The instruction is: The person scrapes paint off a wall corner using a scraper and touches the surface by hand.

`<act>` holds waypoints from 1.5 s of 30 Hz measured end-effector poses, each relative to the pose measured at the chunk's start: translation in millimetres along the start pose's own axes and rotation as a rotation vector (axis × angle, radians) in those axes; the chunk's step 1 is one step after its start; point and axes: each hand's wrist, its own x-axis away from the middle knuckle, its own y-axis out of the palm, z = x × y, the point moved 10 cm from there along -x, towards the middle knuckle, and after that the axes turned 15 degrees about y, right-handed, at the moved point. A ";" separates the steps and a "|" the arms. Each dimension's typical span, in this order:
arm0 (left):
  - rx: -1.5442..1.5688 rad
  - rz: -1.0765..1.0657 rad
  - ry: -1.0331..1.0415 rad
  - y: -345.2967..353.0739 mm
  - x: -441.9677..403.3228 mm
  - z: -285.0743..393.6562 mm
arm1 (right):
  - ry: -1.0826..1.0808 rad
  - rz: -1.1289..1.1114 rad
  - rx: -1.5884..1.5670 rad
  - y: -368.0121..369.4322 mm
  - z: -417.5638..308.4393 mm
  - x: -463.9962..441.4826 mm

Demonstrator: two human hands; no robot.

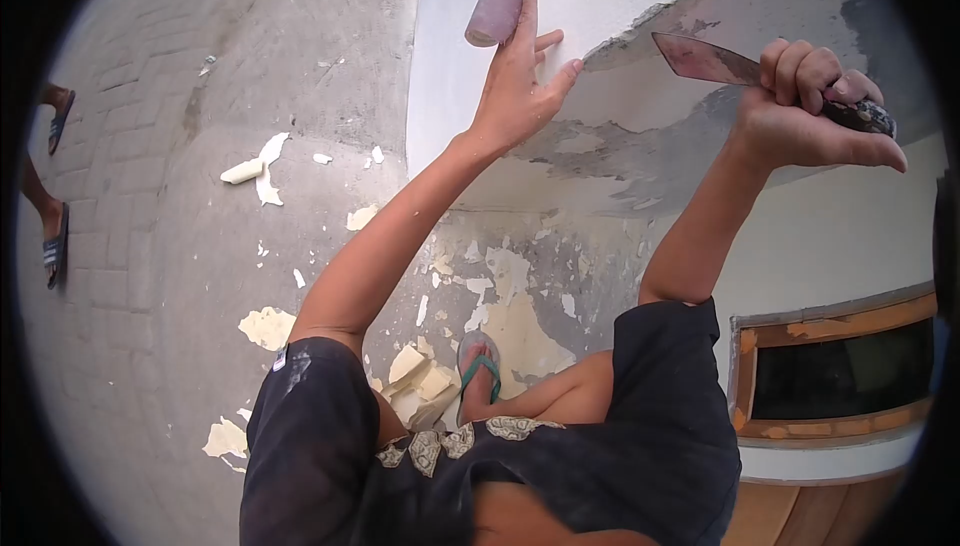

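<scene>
One thin metal scraper with a reddish-smeared blade and a dark, paint-spotted handle [705, 58] is clenched in the right hand [795, 116], before a white wall with peeled grey patches [610, 171]. The left hand [520, 91] is spread, its index finger along a dull purple cylinder [500, 8]; whether it grips that cannot be told. Below, cream paint flakes [267, 328] litter the grey concrete ground [200, 276] around a green-strapped flip-flop [482, 371]. Right, an orange-brown wooden window frame [840, 319].
</scene>
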 end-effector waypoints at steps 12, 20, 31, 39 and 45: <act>-0.196 -0.021 -0.079 -9.4 -8.1 -10.7 | 0.063 -0.026 -0.237 -28.6 15.0 -7.7; -0.141 -0.004 -0.015 -13.4 -14.9 -8.1 | 0.076 -0.198 -0.238 -10.9 28.7 -12.1; 0.025 -0.222 0.004 -11.5 -8.3 -21.3 | 0.010 -0.230 -0.246 -7.5 25.4 -10.5; -0.045 -0.306 0.055 -13.5 -9.3 -22.2 | 0.015 -0.104 -0.200 -1.0 32.1 2.6; -0.102 -0.282 0.015 -17.1 -4.8 -29.4 | 0.037 -0.097 -0.263 -9.8 31.3 5.8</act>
